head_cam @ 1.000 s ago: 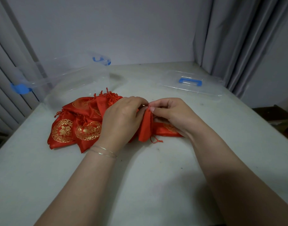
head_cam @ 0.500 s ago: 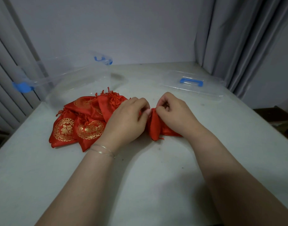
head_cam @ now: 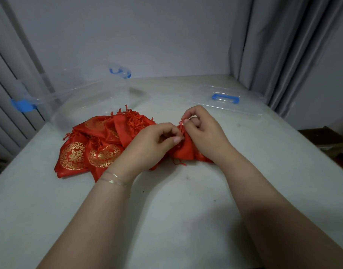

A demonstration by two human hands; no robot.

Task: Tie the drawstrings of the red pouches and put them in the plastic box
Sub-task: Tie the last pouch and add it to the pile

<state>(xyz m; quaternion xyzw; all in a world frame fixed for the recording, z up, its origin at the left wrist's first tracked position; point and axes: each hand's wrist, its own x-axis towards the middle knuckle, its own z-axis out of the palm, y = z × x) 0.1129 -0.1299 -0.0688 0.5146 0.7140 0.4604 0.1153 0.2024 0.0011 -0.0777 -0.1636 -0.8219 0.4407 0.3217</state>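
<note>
A red pouch [head_cam: 183, 151] lies on the white table [head_cam: 166, 200] between my hands, its neck gathered. My left hand [head_cam: 147, 146] pinches the pouch's neck from the left. My right hand [head_cam: 203, 131] pinches the red drawstring [head_cam: 183, 122] just above the neck, fingers curled. A heap of several red pouches with gold emblems [head_cam: 93, 146] lies left of my hands. The clear plastic box [head_cam: 79, 98] with blue latches stands behind the heap at the back left; nothing shows inside it.
The box's clear lid [head_cam: 230, 101] with a blue handle lies flat at the back right. Grey curtains [head_cam: 279, 55] hang at the right and left. The table's right edge drops to a dark floor area with brown things.
My right hand has lifted and drawn the drawstring up from the pouch's neck. My left hand has shifted its pinch onto the neck. The pouch has bunched tighter.
</note>
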